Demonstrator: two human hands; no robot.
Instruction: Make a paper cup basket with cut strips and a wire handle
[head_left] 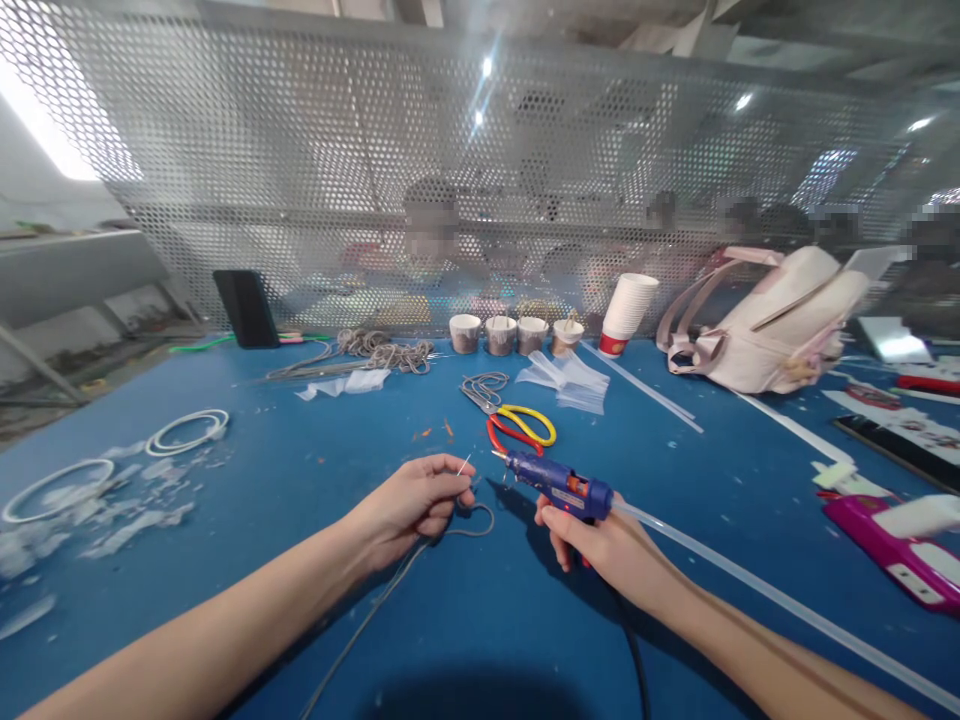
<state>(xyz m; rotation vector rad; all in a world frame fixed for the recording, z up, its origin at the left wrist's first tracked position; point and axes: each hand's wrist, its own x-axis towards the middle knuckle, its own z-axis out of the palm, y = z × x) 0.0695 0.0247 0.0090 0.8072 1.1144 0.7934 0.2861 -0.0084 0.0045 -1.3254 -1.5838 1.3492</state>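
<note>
My left hand (427,500) is closed in a pinch on a grey cord (484,530), which loops out beside the fingers and trails down toward the table's front edge. A thin pale tip (465,465) sticks up from the fingertips; whether it belongs to the cord I cannot tell. In my right hand (592,545) is a blue hot glue gun (555,482), its nozzle pointing left, a short gap from the left fingers. A long clear glue stick (750,575) runs out of its back. Behind the nozzle lie scissors (517,420) with red and yellow handles.
Several paper cups (500,336) line the back, beside a cup stack (628,312) and a pale backpack (780,320). Grey cord bundles (375,350) and clear strips (566,380) lie nearer. White rings (187,432) are left; a purple power strip (900,550) is right.
</note>
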